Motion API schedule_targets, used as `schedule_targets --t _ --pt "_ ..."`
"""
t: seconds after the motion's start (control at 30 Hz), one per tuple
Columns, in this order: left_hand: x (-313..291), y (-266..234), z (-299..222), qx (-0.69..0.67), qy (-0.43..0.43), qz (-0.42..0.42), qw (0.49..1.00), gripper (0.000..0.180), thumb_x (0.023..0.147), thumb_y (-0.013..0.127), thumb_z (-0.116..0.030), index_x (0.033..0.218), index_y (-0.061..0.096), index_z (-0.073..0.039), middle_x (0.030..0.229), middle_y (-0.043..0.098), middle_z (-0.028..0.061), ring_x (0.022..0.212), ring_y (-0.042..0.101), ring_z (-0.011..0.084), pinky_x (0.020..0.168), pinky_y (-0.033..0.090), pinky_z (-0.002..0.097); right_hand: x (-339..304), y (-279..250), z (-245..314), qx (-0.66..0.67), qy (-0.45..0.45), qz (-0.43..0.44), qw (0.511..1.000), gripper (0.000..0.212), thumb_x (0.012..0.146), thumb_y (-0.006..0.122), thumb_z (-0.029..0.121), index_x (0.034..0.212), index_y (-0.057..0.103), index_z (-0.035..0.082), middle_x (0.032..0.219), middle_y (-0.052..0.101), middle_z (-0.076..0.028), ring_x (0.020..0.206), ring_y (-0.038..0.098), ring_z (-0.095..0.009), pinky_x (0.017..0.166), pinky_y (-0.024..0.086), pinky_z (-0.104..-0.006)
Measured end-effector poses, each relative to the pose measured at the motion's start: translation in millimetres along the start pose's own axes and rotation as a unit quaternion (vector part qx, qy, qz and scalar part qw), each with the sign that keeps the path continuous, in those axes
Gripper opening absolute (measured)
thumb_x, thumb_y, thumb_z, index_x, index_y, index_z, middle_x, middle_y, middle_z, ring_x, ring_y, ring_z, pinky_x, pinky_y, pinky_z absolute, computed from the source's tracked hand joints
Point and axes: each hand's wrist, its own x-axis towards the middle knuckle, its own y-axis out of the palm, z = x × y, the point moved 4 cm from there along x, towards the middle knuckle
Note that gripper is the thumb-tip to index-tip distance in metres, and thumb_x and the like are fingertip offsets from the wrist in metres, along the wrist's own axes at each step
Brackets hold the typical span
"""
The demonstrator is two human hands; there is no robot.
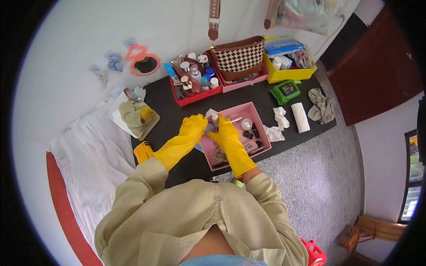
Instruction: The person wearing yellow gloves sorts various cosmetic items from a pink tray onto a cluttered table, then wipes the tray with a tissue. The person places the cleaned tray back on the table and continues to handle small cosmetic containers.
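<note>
Yellow rubber gloves cover both my hands. My left hand (193, 127) is closed at the left edge of a pink box (253, 108), with a white tissue (210, 113) sticking out beside its fingers. My right hand (227, 136) reaches over the box, its thumb and fingers closed around a small white-capped bottle (215, 119). In the box lie a round clear-lidded jar (246, 124), a dark small bottle (255, 131), a pinkish tube (250, 146) and other small cosmetics, partly hidden by my right hand and wrist.
Behind stand a red box (199, 98) of bottles, a pink box with a checkered handbag (239, 57), and a yellow box (293, 74). To the right lie a green wipes pack (285, 92), a paper roll (300, 117), crumpled tissues (280, 118) and a grey cloth (321, 106). A mirror (148, 126) leans left.
</note>
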Motion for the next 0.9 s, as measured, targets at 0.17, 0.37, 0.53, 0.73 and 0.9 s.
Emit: schedule_targets --t 0.17,0.37,0.53,0.73,0.9 --pt "0 16 11 0.009 -0.007 -0.018 1.0 0.022 0.077 0.06 -0.015 0.098 0.065 -0.01 0.098 0.062 0.0096 0.088 0.061 0.0304 0.071 0.05 0.0418 12 16 4 0.008 -0.006 0.018 1.0 0.055 0.072 0.075 0.028 0.12 0.055 0.008 0.112 0.061 -0.016 0.105 0.057 -0.034 0.089 0.045 -0.0393" --pt "-3 4 13 -0.069 0.023 -0.009 0.997 0.031 0.076 0.064 -0.015 0.107 0.063 -0.01 0.106 0.061 0.0123 0.094 0.06 0.0307 0.077 0.049 0.0391 11 11 5 -0.032 -0.041 0.024 0.998 0.048 0.075 0.071 0.019 0.119 0.056 0.009 0.116 0.059 -0.016 0.106 0.057 -0.034 0.089 0.046 -0.04" --pt "-25 -11 19 -0.166 0.065 -0.114 0.977 0.034 0.074 0.067 -0.013 0.107 0.064 -0.009 0.111 0.062 0.0125 0.095 0.059 0.0333 0.082 0.048 0.0409 16 17 -11 0.0 -0.021 -0.017 1.0 0.039 0.076 0.073 0.017 0.112 0.061 0.008 0.107 0.065 -0.014 0.098 0.062 -0.032 0.085 0.048 -0.0373" --pt "-45 -48 53 -0.328 0.079 -0.267 0.903 0.031 0.072 0.072 -0.012 0.102 0.066 -0.006 0.109 0.064 0.012 0.102 0.059 0.0298 0.087 0.047 0.0376 29 -15 -21 0.143 -0.01 -0.073 0.987 0.031 0.078 0.072 0.014 0.106 0.062 0.006 0.094 0.067 -0.011 0.086 0.065 -0.026 0.074 0.05 -0.0337" --pt "-81 -43 114 -0.589 -0.197 -0.294 0.727 0.026 0.081 0.069 -0.005 0.107 0.064 -0.006 0.112 0.059 0.0039 0.1 0.058 0.0153 0.085 0.047 0.0258 64 -51 45 0.301 0.066 -0.085 0.948 0.031 0.079 0.072 0.011 0.106 0.061 -0.001 0.093 0.066 -0.01 0.083 0.063 -0.016 0.072 0.05 -0.0279"
